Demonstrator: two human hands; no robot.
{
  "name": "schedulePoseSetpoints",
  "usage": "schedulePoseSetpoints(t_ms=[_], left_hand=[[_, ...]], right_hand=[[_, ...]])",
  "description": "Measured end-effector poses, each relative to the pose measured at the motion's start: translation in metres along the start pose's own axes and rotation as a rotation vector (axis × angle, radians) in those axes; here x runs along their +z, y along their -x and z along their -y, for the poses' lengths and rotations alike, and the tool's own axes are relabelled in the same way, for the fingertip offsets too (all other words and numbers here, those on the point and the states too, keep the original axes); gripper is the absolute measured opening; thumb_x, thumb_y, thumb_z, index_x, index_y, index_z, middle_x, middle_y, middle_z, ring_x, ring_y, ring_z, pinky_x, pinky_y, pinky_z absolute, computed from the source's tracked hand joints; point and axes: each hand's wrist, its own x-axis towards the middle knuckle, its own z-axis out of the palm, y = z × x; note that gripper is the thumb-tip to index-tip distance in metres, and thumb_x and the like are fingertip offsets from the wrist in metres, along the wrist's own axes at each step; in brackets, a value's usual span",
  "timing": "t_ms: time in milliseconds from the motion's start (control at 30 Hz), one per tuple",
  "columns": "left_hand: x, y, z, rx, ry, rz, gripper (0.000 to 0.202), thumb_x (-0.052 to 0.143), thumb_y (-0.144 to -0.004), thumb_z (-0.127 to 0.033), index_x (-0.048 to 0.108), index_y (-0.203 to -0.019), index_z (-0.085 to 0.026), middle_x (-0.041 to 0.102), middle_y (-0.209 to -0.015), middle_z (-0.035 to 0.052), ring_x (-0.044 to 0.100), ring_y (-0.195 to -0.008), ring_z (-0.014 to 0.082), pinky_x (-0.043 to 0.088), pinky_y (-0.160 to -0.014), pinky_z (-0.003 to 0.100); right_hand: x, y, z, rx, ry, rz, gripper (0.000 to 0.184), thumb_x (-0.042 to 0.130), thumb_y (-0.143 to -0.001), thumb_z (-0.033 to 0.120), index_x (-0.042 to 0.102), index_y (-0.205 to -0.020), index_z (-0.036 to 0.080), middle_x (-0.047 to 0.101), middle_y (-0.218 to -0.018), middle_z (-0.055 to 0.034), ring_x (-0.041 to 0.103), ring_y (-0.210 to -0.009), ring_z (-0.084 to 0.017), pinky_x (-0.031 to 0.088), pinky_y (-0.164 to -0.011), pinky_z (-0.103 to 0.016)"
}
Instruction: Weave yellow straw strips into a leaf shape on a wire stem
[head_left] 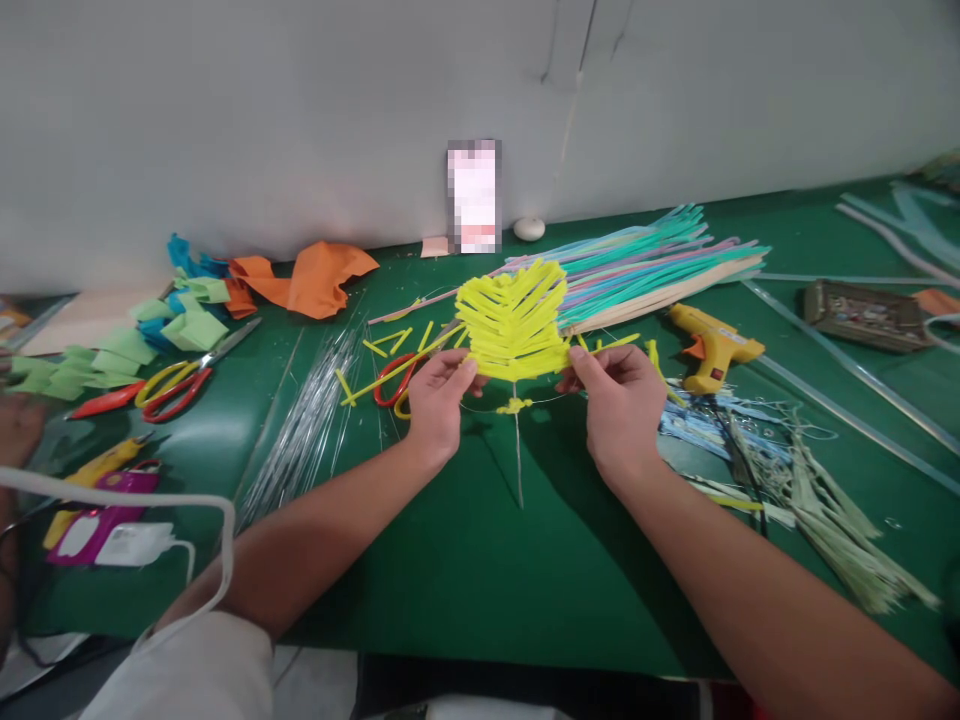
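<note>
A yellow leaf [514, 320] built from short fuzzy pipe cleaner pieces in a V pattern is held up over the table. My left hand [441, 392] pinches its lower left edge between thumb and fingers. At the lower right edge, my right hand [616, 398] grips it the same way. A thin wire stem [519, 465] hangs below, with a small yellow twist [514, 405] around it and fine wire running out sideways. Behind my left hand lie red-handled scissors [391, 388], partly hidden, among cut yellow pipe cleaner pieces [388, 343].
Bundled coloured pipe cleaners [660, 262] lie behind the leaf. A yellow glue gun [712, 348] is on the right, near raffia-like strands [832, 520]. Left are thin wires [307, 430], more scissors [196, 375], crepe paper [319, 280] and a purple power strip [105, 515]. Another person's hand [21, 430] shows far left.
</note>
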Motion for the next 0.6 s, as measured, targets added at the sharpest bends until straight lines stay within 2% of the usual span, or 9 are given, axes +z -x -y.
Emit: schedulePoseSetpoints(t_ms=[100,233,333,433,600], left_hand=[[0.0001,0.0005,0.0002,0.005,-0.016,-0.003,0.020,0.079,-0.071,-0.033,0.070,-0.083,-0.019,0.069,-0.065,-0.0003,0.063,-0.058,0.0115,0.049,-0.053,0.024],[-0.0004,-0.0005,0.0005,0.009,-0.014,-0.016,0.021,0.079,-0.071,-0.034,0.070,-0.084,-0.019,0.069,-0.066,-0.0003,0.064,-0.058,0.0112,0.049,-0.053,0.024],[-0.0010,-0.0019,0.0006,-0.008,0.002,-0.029,0.022,0.079,-0.071,-0.033,0.070,-0.084,-0.019,0.069,-0.065,-0.0008,0.063,-0.058,0.0108,0.049,-0.053,0.023],[-0.0011,-0.0024,0.0006,-0.017,0.009,-0.038,0.023,0.079,-0.071,-0.033,0.069,-0.085,-0.018,0.068,-0.064,-0.0011,0.064,-0.058,0.0107,0.049,-0.053,0.023],[-0.0003,-0.0011,0.0001,-0.004,0.014,-0.025,0.024,0.080,-0.070,-0.033,0.069,-0.084,-0.018,0.069,-0.064,-0.0008,0.063,-0.057,0.0106,0.048,-0.052,0.023]], right_hand=[[0.0008,-0.0007,-0.0014,-0.019,-0.019,-0.004,0.025,0.080,-0.068,0.035,0.059,-0.075,0.022,0.061,-0.060,0.0059,0.058,-0.049,-0.012,0.049,-0.051,-0.029],[0.0015,0.0009,-0.0031,-0.009,-0.061,0.035,0.016,0.076,-0.073,0.032,0.068,-0.082,0.021,0.066,-0.068,0.0029,0.062,-0.059,-0.013,0.054,-0.062,-0.031],[0.0021,0.0021,-0.0039,-0.004,-0.104,0.059,0.016,0.075,-0.073,0.028,0.071,-0.087,0.021,0.067,-0.071,0.0026,0.063,-0.062,-0.013,0.055,-0.067,-0.033],[0.0027,0.0014,-0.0044,0.010,-0.122,0.068,0.018,0.076,-0.072,0.027,0.070,-0.087,0.020,0.066,-0.068,0.0033,0.063,-0.061,-0.013,0.054,-0.064,-0.031],[0.0039,-0.0003,-0.0027,0.078,-0.174,0.026,0.027,0.080,-0.067,0.028,0.061,-0.085,0.022,0.065,-0.061,0.0063,0.064,-0.056,-0.012,0.055,-0.059,-0.028]])
